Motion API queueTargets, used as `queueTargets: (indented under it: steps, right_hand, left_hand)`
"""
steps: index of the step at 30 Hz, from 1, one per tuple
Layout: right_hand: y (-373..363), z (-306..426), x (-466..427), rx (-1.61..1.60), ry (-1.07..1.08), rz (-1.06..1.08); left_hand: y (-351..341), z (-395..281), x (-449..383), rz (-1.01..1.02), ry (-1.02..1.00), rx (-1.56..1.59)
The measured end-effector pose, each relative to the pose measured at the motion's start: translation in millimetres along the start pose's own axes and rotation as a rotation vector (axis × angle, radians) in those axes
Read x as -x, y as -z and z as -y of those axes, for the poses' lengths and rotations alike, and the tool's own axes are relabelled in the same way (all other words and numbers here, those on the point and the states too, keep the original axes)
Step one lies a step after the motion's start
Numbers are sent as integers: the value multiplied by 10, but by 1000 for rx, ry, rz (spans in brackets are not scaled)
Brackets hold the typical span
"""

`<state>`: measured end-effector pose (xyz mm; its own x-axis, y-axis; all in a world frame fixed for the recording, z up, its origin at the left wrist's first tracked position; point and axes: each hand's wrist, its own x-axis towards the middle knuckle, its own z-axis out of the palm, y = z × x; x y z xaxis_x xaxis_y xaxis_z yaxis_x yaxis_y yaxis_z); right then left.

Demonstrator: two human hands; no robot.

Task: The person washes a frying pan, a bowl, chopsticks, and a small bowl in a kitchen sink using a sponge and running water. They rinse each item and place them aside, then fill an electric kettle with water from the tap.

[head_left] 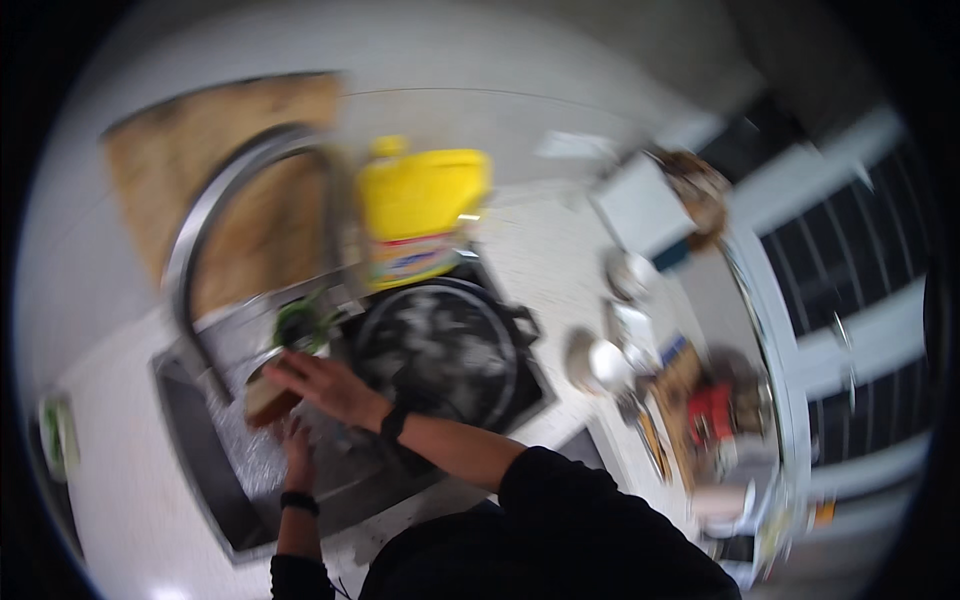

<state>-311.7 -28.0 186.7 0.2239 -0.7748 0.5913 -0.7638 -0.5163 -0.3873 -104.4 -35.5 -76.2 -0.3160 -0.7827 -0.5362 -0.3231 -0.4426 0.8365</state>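
Note:
Over a stainless steel sink (191, 450), my right hand (330, 386) lies on the rim and upper side of a brown and white bowl (270, 397). My left hand (295, 446) is just below it, its fingers raised at the bowl's lower edge. The bowl is tilted, and blur hides how firmly either hand grips. Behind the bowl, near the back of the sink, sits a bunch of green vegetable or herb (300, 322). The arched metal faucet (191, 225) curves over the sink, its spout end left of the bowl.
A large dark pan (439, 349) holding liquid stands right of the sink, before a yellow jug (420, 214). A wooden board (225, 202) leans on the wall. White cups (609, 365), utensils (651, 442) and a red object (709, 412) lie farther right. A green item (56, 439) is at far left.

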Motion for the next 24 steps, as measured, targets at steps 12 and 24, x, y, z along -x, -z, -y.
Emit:
queueTargets:
  steps: [12,24]
  right_hand:
    - [3069,-284,2564,165,-1345,-1043]
    - [3070,-460,3540,-120,-1727,-1126]
  left_hand:
    - [-713,-694,-755,138,-105,-359]
    - [-581,-707,-599,72,-26,-592]
